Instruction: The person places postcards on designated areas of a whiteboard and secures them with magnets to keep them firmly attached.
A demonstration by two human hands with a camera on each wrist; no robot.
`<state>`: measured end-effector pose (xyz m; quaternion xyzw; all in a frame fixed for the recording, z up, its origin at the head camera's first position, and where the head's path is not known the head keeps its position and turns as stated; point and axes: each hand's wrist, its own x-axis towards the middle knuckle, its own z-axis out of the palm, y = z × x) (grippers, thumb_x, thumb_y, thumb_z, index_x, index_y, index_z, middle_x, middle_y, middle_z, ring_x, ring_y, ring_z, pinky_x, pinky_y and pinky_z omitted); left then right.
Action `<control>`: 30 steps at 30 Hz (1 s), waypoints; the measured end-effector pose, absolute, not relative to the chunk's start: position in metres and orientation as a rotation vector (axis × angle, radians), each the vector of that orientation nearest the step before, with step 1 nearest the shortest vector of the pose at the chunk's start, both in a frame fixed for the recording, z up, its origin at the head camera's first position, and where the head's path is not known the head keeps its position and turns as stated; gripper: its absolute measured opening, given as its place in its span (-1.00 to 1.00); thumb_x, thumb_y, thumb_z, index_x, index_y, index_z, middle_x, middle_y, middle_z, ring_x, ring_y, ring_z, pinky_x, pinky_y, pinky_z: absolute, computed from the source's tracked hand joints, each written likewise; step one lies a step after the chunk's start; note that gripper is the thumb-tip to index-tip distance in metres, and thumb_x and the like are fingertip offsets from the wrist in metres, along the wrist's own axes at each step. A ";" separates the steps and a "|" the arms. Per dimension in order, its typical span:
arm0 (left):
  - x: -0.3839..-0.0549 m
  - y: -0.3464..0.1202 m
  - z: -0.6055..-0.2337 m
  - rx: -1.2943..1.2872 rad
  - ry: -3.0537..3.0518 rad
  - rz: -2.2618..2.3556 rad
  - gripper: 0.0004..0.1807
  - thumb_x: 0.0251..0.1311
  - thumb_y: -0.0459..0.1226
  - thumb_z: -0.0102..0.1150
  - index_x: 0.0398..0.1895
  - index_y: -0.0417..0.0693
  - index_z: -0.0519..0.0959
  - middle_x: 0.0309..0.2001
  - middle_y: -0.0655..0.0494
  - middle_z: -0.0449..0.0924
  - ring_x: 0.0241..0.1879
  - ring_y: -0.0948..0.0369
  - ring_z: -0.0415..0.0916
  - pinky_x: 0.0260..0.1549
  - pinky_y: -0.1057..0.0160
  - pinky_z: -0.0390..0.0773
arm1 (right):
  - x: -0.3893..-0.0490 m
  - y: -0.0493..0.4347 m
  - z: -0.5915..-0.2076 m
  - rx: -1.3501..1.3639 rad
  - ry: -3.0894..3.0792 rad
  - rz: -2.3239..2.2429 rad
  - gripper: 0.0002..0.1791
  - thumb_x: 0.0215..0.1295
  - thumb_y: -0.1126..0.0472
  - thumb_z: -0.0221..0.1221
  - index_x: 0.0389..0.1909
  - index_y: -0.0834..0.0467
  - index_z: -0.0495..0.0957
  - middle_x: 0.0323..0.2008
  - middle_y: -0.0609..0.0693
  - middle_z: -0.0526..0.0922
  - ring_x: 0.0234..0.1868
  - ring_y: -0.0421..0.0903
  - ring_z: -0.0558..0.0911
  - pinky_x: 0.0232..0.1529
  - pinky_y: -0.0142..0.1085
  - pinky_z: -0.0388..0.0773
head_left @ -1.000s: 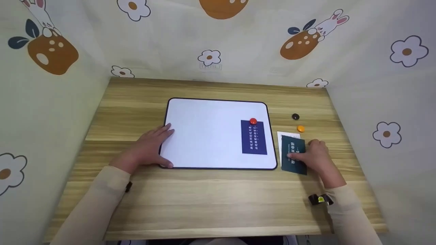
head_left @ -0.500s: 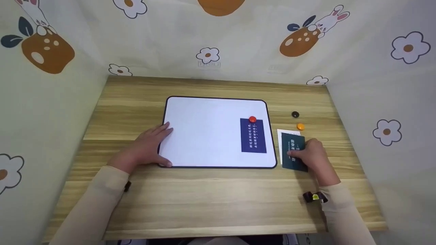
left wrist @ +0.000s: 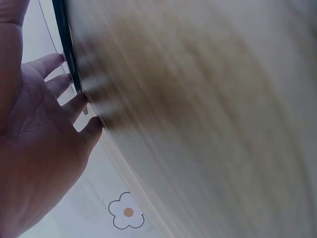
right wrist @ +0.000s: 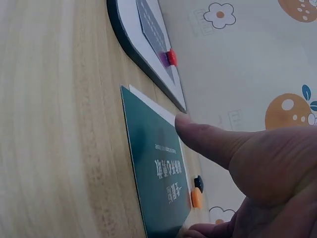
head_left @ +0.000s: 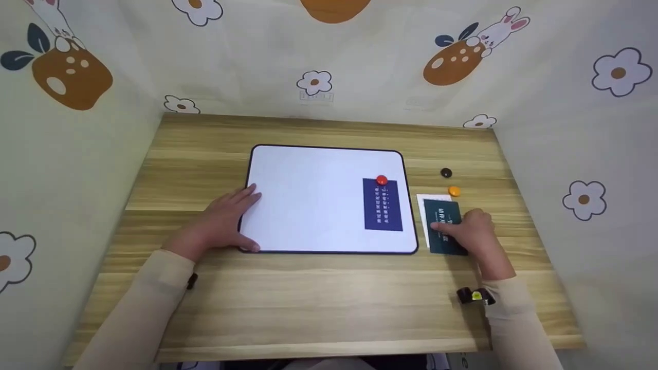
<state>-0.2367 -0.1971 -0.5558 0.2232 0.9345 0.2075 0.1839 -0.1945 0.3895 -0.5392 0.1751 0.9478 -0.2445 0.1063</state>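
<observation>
My left hand (head_left: pixel 224 218) rests at the left edge of a white magnetic whiteboard (head_left: pixel 303 205) with a dark rim, fingers spread. In the left wrist view, the fingers (left wrist: pixel 74 106) touch the board's edge. With thumb on top and fingers curled at its right side, my right hand (head_left: pixel 475 234) holds a dark green card (head_left: pixel 446 241) with white lettering. A white card (head_left: pixel 423 216) lies partly hidden beneath it. On the board, a red round magnet (head_left: pixel 381 180) sits at the top of a dark blue card (head_left: pixel 383 216). The right wrist view shows the right thumb (right wrist: pixel 208 139) over the green card.
Beyond the cards, a black round magnet (head_left: pixel 446 172) and an orange round magnet (head_left: pixel 454 191) lie on the wood-grain table (head_left: pixel 318 303). Patterned fabric walls (head_left: pixel 247 61) stand around the table's back and sides.
The green card has shifted slightly to the right and turned a little over the white card, with my right hand on it. My left hand stays on the board. The head view shifts slightly.
</observation>
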 end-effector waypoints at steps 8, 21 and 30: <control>-0.236 -0.198 -0.555 0.626 2.631 0.594 0.48 -0.05 0.31 0.72 0.83 -0.04 0.08 0.83 -0.08 -0.17 0.77 -0.25 -0.23 0.66 -0.40 -0.14 | -0.199 0.380 -0.541 0.550 2.784 -0.564 0.29 0.13 -0.32 0.63 0.35 0.69 0.27 0.07 0.51 0.45 0.00 0.30 0.47 0.02 0.14 0.61; -0.238 -0.197 -0.558 0.620 2.621 0.591 0.48 -0.05 0.35 0.70 0.83 0.01 0.06 0.84 -0.04 -0.20 0.77 -0.24 -0.25 0.66 -0.40 -0.16 | -0.198 0.387 -0.540 0.591 2.721 -0.840 0.11 0.19 -0.05 0.66 0.35 0.58 0.19 0.11 0.46 0.42 0.06 0.26 0.50 0.11 0.11 0.64; -0.240 -0.199 -0.562 0.639 2.629 0.568 0.51 -0.08 0.35 0.70 0.83 -0.02 0.05 0.84 -0.05 -0.20 0.77 -0.24 -0.23 0.66 -0.39 -0.11 | -0.196 0.399 -0.537 0.515 2.700 -0.930 -0.14 0.40 0.06 0.51 0.36 0.57 0.31 0.17 0.48 0.53 0.08 0.24 0.58 0.07 0.03 0.69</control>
